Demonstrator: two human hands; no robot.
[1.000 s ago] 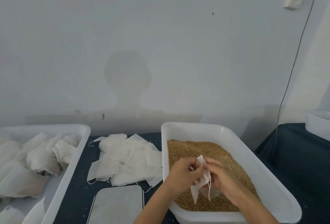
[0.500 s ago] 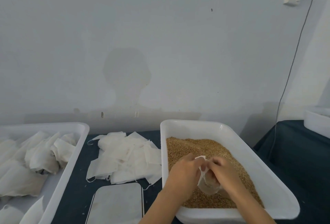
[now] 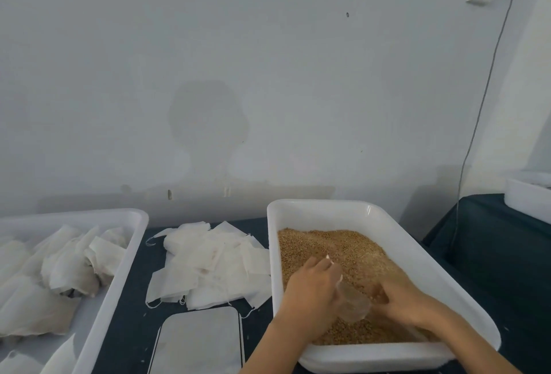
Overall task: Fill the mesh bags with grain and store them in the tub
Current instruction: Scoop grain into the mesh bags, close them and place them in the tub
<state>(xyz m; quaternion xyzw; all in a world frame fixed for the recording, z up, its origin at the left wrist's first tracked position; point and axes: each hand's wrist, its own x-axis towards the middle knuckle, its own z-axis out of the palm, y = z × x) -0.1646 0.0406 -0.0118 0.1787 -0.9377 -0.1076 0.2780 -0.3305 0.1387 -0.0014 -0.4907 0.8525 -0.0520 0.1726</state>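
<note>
Both hands' grip (image 3: 310,293) (image 3: 399,299) holds mesh bag (image 3: 354,303) (mouth open) in grain (image 3: 351,248).

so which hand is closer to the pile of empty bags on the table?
Left. The left hand is over the grain tub's left side, nearest the pile of empty bags just outside its wall. The right hand is further right in the grain.
</note>
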